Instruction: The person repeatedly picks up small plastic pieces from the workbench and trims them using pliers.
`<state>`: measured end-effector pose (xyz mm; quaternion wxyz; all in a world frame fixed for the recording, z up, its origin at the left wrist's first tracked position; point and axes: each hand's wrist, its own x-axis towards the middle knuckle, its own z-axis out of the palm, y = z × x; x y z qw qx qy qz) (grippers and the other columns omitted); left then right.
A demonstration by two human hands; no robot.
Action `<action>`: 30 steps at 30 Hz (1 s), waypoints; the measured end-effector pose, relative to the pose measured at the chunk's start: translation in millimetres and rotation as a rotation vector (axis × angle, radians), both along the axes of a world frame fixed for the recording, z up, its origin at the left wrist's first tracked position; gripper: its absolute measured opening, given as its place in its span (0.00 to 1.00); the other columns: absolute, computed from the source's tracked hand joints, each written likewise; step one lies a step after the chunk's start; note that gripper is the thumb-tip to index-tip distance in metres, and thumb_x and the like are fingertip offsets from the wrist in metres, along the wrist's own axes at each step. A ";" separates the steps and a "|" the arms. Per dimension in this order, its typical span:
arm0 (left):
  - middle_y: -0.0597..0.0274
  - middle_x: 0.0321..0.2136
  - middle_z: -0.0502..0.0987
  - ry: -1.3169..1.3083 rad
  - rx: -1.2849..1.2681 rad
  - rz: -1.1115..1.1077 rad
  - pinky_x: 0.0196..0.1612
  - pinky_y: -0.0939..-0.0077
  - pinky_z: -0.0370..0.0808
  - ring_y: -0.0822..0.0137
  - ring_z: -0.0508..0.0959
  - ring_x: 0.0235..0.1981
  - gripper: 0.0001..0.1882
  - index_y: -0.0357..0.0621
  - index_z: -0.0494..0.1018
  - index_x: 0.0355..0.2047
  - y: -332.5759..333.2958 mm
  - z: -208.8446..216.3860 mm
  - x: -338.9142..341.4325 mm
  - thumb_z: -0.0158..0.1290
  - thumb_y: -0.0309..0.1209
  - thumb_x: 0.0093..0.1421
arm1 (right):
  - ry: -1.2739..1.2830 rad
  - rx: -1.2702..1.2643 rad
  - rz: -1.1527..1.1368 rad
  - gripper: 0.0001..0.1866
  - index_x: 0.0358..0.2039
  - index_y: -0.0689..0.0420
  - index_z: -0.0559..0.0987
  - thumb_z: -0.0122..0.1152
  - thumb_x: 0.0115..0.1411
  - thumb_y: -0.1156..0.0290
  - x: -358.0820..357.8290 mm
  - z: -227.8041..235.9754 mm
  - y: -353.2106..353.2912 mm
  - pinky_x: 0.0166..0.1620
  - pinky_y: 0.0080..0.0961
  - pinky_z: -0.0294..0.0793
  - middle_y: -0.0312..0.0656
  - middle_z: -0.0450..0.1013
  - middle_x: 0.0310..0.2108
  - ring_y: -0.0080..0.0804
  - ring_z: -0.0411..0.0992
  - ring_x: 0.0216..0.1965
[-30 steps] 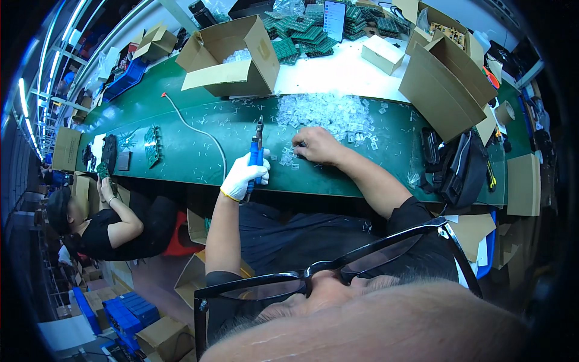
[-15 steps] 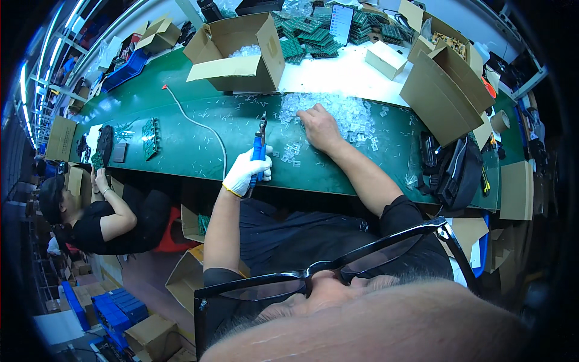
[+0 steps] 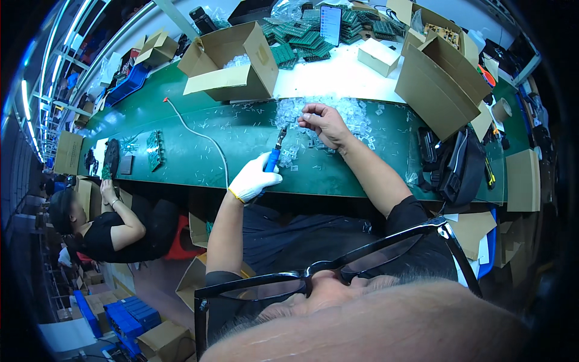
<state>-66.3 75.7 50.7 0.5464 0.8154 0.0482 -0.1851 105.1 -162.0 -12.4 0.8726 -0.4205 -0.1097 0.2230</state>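
Observation:
My left hand (image 3: 254, 177), in a white glove with a yellow cuff, is closed around blue-handled pliers (image 3: 273, 158). Their metal jaws point away from me, toward the heap of small clear plastic pieces (image 3: 356, 114). Over the heap's near side, my bare right hand (image 3: 327, 127) is raised with thumb and fingers pinched together, just right of the plier tips. Whatever sits in that pinch is too small to make out. A smaller cluster of clear pieces (image 3: 289, 158) lies on the green table right of the pliers.
An open carton (image 3: 232, 66) stands behind the heap, and another (image 3: 443, 90) leans at the right. Green circuit boards (image 3: 304, 39) and a phone (image 3: 330, 25) lie at the back. A white cable (image 3: 205, 136) crosses the table. A black bag (image 3: 458, 169) lies right; a co-worker (image 3: 114, 223) sits left.
My left hand has tilted the pliers to the right, bringing their jaws toward my right hand. My right hand has lifted from the heap and turned, its fingers now pinched.

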 end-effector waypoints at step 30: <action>0.67 0.43 0.79 0.045 -0.027 -0.051 0.50 0.74 0.75 0.72 0.77 0.43 0.36 0.40 0.72 0.65 -2.3 21.5 -2.6 0.68 0.30 0.56 | 0.074 -0.001 0.191 0.08 0.40 0.60 0.83 0.74 0.62 0.81 -18.5 13.1 7.7 0.51 0.28 0.82 0.40 0.83 0.39 0.29 0.82 0.43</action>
